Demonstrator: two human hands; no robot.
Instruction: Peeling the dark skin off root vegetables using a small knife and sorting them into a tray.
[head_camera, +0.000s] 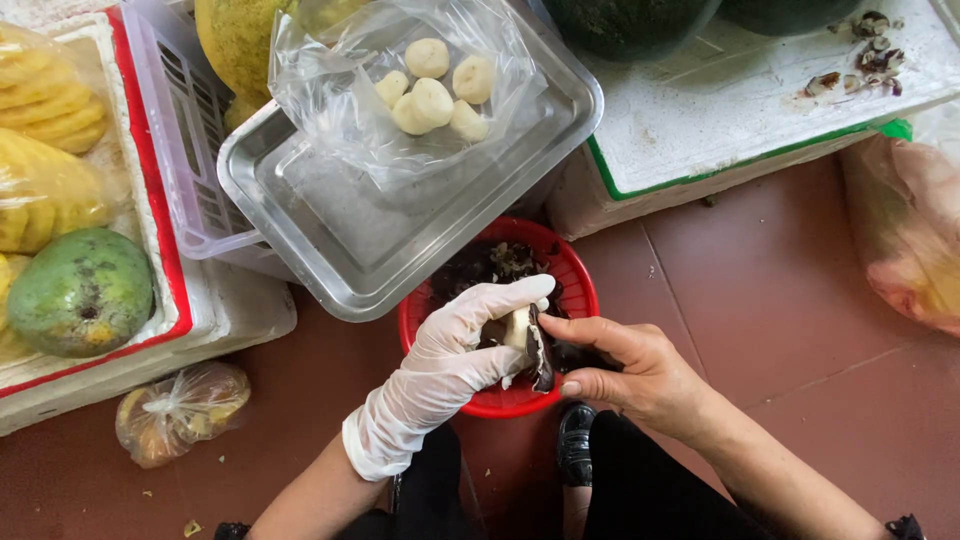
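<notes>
A clear plastic bag (400, 110) lies open in the steel tray (330, 230) at top centre, holding a few pale round peeled pieces (435, 90). At the left edge, clear bags of yellow sliced fruit (45, 150) sit in a white foam box (220, 310) with a red rim, and below it on the red tile floor (800, 290) lies a small knotted clear bag (180, 410) of brownish scraps. At the right edge a large translucent bag (905, 230) with pinkish and yellow contents rests on the floor beside a white foam box with a green edge (720, 170); no labels, signs or screens show.
</notes>
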